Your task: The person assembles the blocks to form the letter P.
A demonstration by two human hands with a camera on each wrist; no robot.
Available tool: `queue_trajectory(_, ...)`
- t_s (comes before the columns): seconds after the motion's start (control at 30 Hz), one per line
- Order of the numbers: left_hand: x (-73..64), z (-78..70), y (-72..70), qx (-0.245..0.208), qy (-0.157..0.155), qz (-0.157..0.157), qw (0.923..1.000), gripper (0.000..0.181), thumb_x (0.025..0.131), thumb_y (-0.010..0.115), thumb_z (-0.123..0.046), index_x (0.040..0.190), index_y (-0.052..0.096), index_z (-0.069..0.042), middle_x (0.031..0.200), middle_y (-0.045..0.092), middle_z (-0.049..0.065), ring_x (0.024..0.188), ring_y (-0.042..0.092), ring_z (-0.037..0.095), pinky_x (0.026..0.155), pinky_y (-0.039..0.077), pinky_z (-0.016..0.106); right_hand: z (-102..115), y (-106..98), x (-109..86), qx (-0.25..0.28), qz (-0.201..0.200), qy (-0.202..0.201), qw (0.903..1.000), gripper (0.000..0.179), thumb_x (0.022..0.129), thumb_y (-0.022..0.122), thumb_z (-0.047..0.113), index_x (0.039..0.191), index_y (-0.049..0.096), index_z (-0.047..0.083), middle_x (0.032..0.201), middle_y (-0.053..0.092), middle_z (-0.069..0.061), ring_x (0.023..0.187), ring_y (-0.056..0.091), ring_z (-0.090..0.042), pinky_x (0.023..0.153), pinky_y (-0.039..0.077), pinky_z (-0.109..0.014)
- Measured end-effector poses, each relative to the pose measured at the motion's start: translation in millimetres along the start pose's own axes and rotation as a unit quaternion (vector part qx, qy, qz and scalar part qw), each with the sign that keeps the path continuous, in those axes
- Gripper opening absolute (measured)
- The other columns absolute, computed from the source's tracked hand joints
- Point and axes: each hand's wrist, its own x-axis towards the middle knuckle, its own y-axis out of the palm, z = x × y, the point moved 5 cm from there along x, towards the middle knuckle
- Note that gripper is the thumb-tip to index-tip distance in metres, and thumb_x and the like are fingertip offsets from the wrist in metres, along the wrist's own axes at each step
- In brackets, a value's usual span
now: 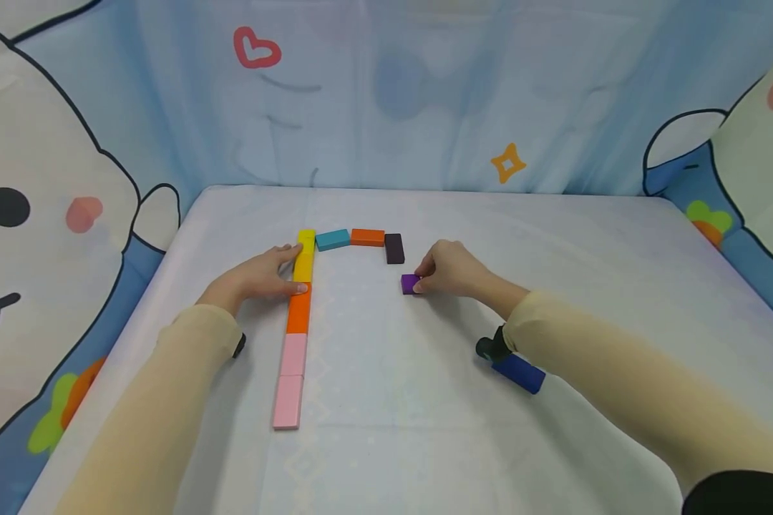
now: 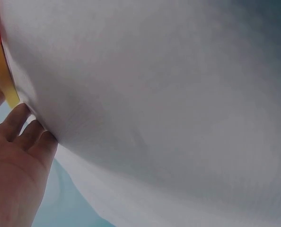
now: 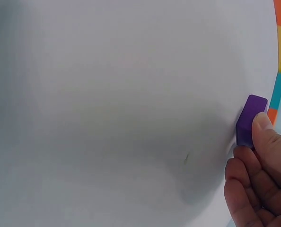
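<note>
My right hand [image 1: 451,269] pinches a purple block [image 1: 409,284] between thumb and fingertips, close over the table and just nearer than a black block [image 1: 394,249]. In the right wrist view the thumb lies along one side of this purple block [image 3: 251,118]. My left hand [image 1: 258,275] touches the left row with extended fingers, its thumb at the joint of a yellow block [image 1: 304,259] and an orange block [image 1: 299,311]. In the left wrist view the fingers of the left hand [image 2: 20,151] are near the yellow block [image 2: 4,78].
Two pink blocks, the nearer pink block [image 1: 288,402] at the end, continue the left row. A teal block [image 1: 333,239] and an orange-red block [image 1: 367,237] run between yellow and black. A blue block [image 1: 519,373] lies under the right forearm on the white-covered table [image 1: 386,458]. A printed curtain [image 1: 386,93] hangs behind.
</note>
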Motion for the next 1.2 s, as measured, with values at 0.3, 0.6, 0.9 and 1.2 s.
queue_trajectory(0.3,-1.3,-1.8,-1.5,0.013,0.005,0.000,0.9999,0.088,0.099,0.064,-0.039,0.166,0.011,-0.019,0.173,0.004,0.018,0.159,0.007,0.040,0.127,0.014,0.063,24.7,12.7,11.0,0.021,-0.005,-0.005,0.9997,0.033,0.090,0.080,0.017,0.118,0.076,0.001,0.112,0.076,-0.015,0.104,0.064,-0.026,0.096,0.056,-0.038)
queue_trajectory(0.6,0.9,-1.0,-0.5,0.007,-0.002,-0.002,1.0000,0.089,0.098,0.065,-0.040,0.166,0.012,-0.021,0.174,0.004,0.015,0.160,0.007,0.040,0.127,0.014,0.062,39.7,24.2,21.7,0.063,-0.012,0.002,0.9980,0.034,0.090,0.080,0.017,0.121,0.075,0.003,0.117,0.076,-0.013,0.109,0.063,-0.026,0.100,0.056,-0.038)
queue_trajectory(0.9,1.1,-0.8,-0.8,0.008,-0.002,-0.007,0.9999,0.088,0.098,0.066,-0.039,0.166,0.012,-0.021,0.174,0.005,0.014,0.160,0.007,0.039,0.127,0.014,0.062,51.2,30.7,27.5,0.087,-0.019,-0.009,0.9960,0.034,0.091,0.079,0.018,0.121,0.075,0.005,0.116,0.076,-0.011,0.106,0.065,-0.024,0.094,0.057,-0.034)
queue_trajectory(1.2,-0.4,-2.2,-0.1,0.011,-0.011,-0.005,0.9999,0.089,0.098,0.065,-0.040,0.166,0.011,-0.022,0.174,0.005,0.015,0.160,0.007,0.040,0.126,0.015,0.063,58.5,38.1,33.2,0.097,-0.029,-0.013,0.9948,0.034,0.091,0.080,0.020,0.122,0.075,0.007,0.117,0.077,-0.009,0.112,0.066,-0.024,0.097,0.057,-0.035)
